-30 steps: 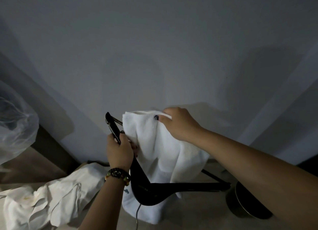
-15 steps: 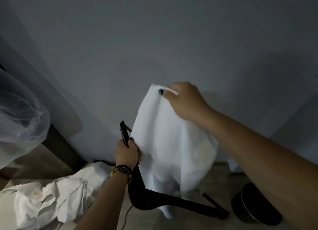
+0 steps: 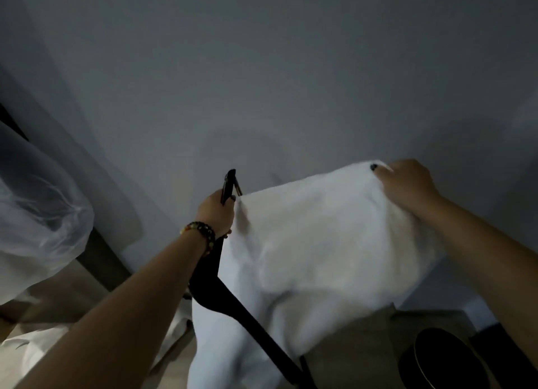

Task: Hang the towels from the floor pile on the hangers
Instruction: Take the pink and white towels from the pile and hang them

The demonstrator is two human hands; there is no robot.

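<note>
Right of black plastic hanger (image 3: 233,298), gripped upright by left hand (image 3: 217,214): white cloth towel (image 3: 317,254), stretched sideways, far corner pinched by right hand (image 3: 407,186).

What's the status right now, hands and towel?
Left hand grips black hanger. Right hand pinches white towel by its top edge, spread beside the hanger. Towel not yet settled on it. Nothing blocking.
</note>
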